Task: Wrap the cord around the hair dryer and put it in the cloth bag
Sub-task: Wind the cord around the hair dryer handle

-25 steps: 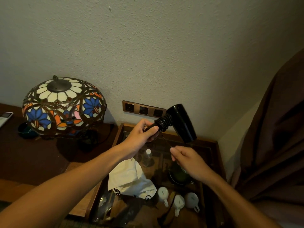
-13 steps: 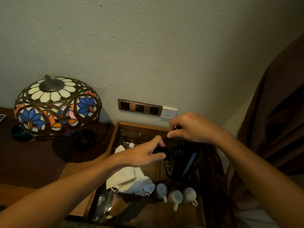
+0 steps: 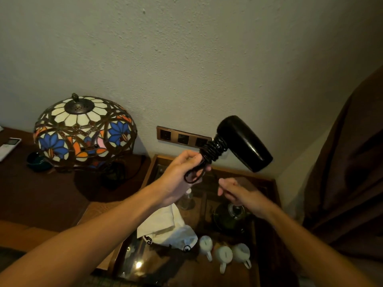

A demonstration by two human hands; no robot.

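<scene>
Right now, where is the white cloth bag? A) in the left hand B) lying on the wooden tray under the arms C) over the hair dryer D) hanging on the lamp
B: the white cloth bag lies crumpled on the wooden tray, below the left hand gripping the hair dryer.

Single head view, looking forward-down, close over hands.

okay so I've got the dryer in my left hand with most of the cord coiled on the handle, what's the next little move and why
Probably take one more turn round the handle. The cord sits in tight coils on the hair dryer, but a loose loop hangs by your left hand, and your right hand seems to pinch the free end. The cloth bag lies below, still waiting.
</scene>
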